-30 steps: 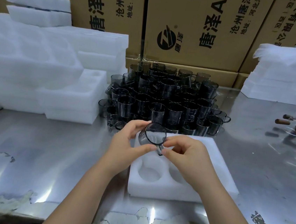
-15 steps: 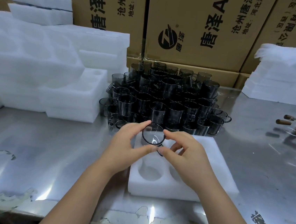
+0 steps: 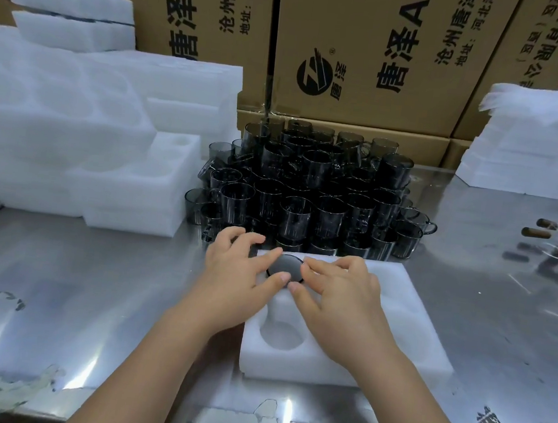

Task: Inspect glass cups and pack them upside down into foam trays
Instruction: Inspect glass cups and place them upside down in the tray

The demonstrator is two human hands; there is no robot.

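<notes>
A white foam tray (image 3: 421,316) with round pockets lies on the metal table in front of me. A dark glass cup (image 3: 285,265) sits upside down in the tray's far-left pocket, only its round base showing. My left hand (image 3: 240,272) and my right hand (image 3: 342,287) flank it, thumbs and fingertips resting on the base's edge. A nearer pocket (image 3: 281,335) holds nothing. Behind the tray stands a dense pile of smoky glass cups (image 3: 310,194) with handles.
Stacks of white foam trays (image 3: 71,141) fill the left side of the table, and foam sheets (image 3: 536,142) are piled at the right. Cardboard boxes (image 3: 374,49) form the back wall. Small brown objects (image 3: 550,236) lie at the far right.
The cup was held up between both hands with its base toward me; it has gone down into the tray's far-left pocket, and both hands have lowered with it.
</notes>
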